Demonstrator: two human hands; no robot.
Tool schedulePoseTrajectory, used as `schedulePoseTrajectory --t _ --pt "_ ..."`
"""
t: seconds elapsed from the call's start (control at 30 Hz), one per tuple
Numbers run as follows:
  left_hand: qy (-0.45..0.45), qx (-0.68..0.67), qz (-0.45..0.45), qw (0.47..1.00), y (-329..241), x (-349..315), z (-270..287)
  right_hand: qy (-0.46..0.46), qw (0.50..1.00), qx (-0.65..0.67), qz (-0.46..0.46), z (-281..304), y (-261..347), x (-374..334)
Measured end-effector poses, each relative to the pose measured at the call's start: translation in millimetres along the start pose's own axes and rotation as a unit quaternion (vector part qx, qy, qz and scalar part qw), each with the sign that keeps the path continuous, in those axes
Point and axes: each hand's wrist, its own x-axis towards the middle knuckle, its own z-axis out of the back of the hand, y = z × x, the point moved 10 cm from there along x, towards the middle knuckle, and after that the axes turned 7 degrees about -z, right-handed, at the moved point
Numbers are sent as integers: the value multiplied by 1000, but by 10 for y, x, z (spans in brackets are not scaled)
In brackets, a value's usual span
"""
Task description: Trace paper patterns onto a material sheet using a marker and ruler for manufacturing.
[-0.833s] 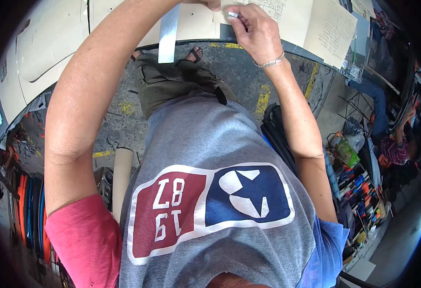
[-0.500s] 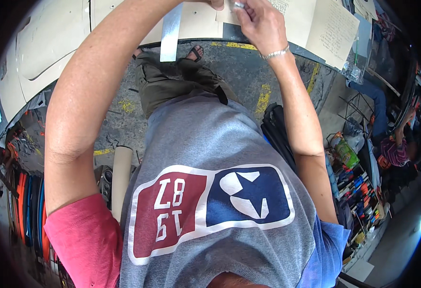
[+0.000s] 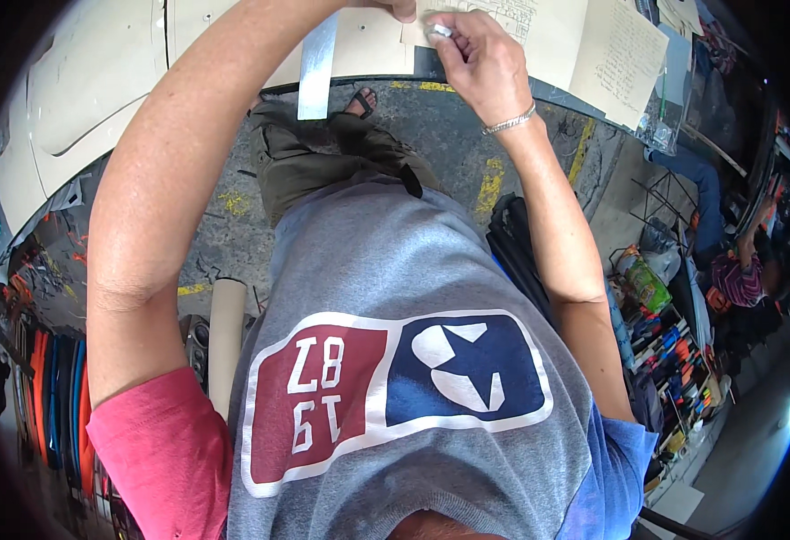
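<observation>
Fingertips of the right hand (image 3: 494, 76) clamp a small whitish piece (image 3: 438, 31) over the pale work surface (image 3: 363, 56), nearer the body than half a second ago; I cannot tell whether the cropped left hand (image 3: 403, 10) grips anything. A metal strip (image 3: 316, 72) overhangs the edge.

We note bright metal in the strip (image 3: 316, 72), smooth and glossy; shiny metal links too in the bracelet (image 3: 509, 120). The card (image 3: 98, 108) looks smooth, faintly glossy where light falls; the written sheet (image 3: 622, 63) we take for matt paper. Shirt (image 3: 381, 243): soft matt knit cloth. Trousers (image 3: 291, 166): matt woven cloth, creased. Floor (image 3: 210, 243): rough, scuffed concrete, its yellow paint (image 3: 490, 184) worn. Green packet (image 3: 651, 286): glossy, crinkled plastic.
</observation>
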Motion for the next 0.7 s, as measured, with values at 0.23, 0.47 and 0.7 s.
schedulePoseTrajectory --t 0.23,0.47,0.7 --pt "-9 -2 -1 1000 14 26 11 11 998 -39 -37 21 -101 19" --pt "-74 -29 -42 996 -37 48 67 -66 827 556 -42 341 -934 -96" --pt "-141 -147 -204 957 -14 -74 -57 -129 912 307 -240 523 -1729 -301"
